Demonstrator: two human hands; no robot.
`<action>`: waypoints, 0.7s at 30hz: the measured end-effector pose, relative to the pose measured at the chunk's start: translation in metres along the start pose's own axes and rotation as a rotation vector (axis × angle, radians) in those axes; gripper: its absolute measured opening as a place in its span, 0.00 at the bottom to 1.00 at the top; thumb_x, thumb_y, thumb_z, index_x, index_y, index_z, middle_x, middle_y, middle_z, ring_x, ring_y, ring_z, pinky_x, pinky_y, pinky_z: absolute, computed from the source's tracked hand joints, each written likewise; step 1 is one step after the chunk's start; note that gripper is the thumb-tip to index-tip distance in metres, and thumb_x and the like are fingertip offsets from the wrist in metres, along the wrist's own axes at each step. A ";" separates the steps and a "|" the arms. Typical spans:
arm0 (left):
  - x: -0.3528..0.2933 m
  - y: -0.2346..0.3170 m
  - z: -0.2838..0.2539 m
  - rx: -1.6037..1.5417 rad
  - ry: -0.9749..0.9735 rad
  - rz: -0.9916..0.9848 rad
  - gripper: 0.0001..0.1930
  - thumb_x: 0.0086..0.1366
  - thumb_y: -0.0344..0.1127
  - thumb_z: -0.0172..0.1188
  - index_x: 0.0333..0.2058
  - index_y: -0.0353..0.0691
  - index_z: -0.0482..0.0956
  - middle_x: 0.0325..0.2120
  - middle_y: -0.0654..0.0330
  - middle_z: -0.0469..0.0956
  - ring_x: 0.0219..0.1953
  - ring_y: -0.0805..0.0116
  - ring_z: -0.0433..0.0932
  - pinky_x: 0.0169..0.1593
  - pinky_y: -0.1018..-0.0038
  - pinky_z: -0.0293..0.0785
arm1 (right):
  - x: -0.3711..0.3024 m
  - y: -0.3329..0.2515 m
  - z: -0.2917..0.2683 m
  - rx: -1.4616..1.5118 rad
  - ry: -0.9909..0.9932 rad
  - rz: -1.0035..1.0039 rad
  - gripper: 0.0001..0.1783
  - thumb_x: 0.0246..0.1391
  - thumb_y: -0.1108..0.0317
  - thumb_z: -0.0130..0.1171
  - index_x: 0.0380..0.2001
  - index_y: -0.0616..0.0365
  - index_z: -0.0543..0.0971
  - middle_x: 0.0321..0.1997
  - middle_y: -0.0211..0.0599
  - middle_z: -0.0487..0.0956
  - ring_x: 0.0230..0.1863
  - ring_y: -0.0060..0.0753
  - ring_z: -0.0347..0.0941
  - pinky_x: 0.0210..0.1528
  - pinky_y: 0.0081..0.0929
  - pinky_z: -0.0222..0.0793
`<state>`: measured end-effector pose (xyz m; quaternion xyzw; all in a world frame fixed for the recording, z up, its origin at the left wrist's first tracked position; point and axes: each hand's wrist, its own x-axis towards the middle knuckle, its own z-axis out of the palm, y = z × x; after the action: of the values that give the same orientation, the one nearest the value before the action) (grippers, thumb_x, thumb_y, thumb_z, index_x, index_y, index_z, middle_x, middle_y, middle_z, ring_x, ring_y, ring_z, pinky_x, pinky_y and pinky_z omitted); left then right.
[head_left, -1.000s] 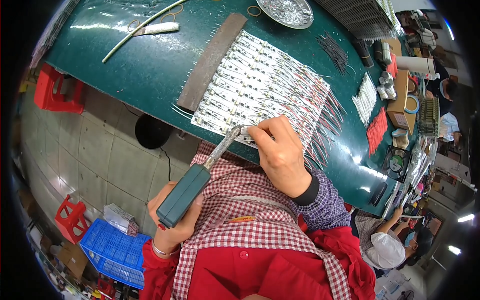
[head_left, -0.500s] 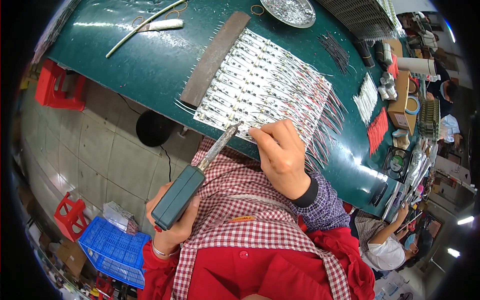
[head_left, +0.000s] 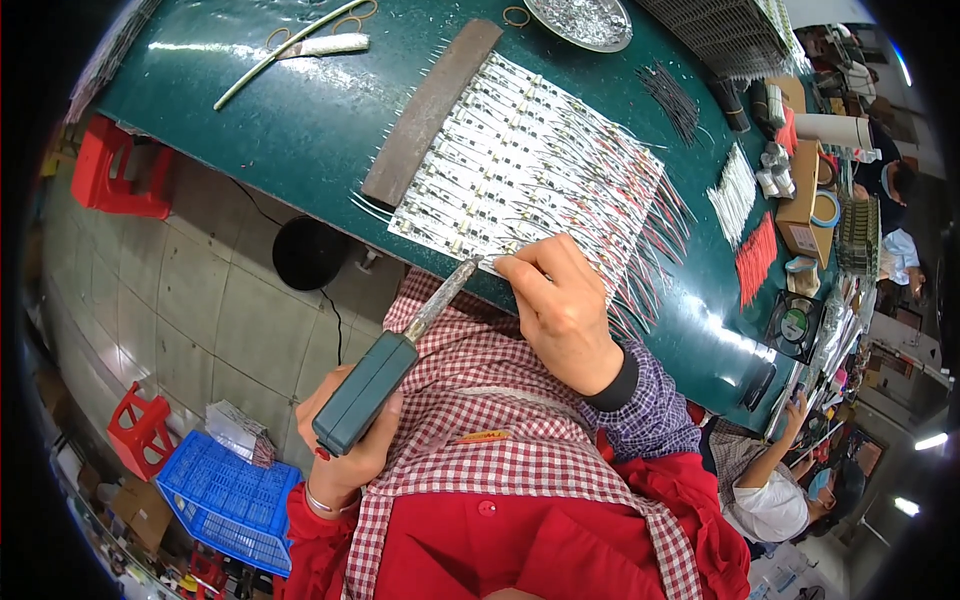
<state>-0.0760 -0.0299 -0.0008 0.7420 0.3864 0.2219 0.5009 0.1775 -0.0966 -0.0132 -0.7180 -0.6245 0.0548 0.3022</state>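
Note:
My left hand [head_left: 372, 450] is closed around the dark green handle of a soldering iron [head_left: 366, 392]. The iron's long metal shaft slants up to the near edge of a white circuit board panel [head_left: 440, 215]. Its tip is close beside the fingertips of my right hand [head_left: 568, 318]. Thumb and forefinger of that hand are pinched together at the panel's near edge; whatever is between them is too small to make out. Rows of small parts cover the panel, with thin white and red wires [head_left: 640, 215] fanning out on its right. A brown bar [head_left: 432, 112] lies along its left side.
On the green table [head_left: 250, 140] are scissors [head_left: 322, 45], a metal dish of scraps [head_left: 585, 22], and bundles of black [head_left: 672, 103], white [head_left: 732, 197] and red wires [head_left: 756, 262]. A cardboard box [head_left: 803, 205] stands at right. Another person [head_left: 775, 500] sits at lower right.
The soldering iron's tip has drawn back slightly toward me, to the panel's near edge. My right hand has shifted very little and stays pinched.

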 end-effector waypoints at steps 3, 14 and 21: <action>0.004 0.002 0.000 0.009 -0.003 0.024 0.09 0.53 0.23 0.67 0.34 0.29 0.82 0.31 0.52 0.81 0.28 0.62 0.82 0.32 0.73 0.76 | 0.001 -0.001 0.000 0.011 -0.015 0.013 0.15 0.37 0.84 0.58 0.33 0.62 0.79 0.31 0.37 0.72 0.33 0.39 0.69 0.31 0.33 0.69; 0.003 0.002 0.000 0.048 -0.004 0.064 0.08 0.52 0.23 0.68 0.32 0.29 0.81 0.28 0.52 0.80 0.25 0.61 0.81 0.30 0.73 0.75 | 0.003 -0.001 0.000 -0.006 -0.046 -0.002 0.15 0.36 0.84 0.57 0.32 0.62 0.78 0.32 0.38 0.71 0.34 0.39 0.69 0.33 0.33 0.69; -0.007 -0.004 -0.008 0.020 0.045 0.022 0.09 0.52 0.22 0.67 0.34 0.28 0.82 0.30 0.50 0.81 0.27 0.59 0.82 0.30 0.71 0.76 | 0.000 -0.002 0.001 -0.012 -0.033 0.019 0.15 0.36 0.84 0.58 0.33 0.62 0.78 0.32 0.38 0.72 0.34 0.40 0.69 0.32 0.33 0.69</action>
<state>-0.0874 -0.0305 -0.0006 0.7460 0.3915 0.2401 0.4823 0.1751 -0.0962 -0.0136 -0.7247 -0.6231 0.0657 0.2867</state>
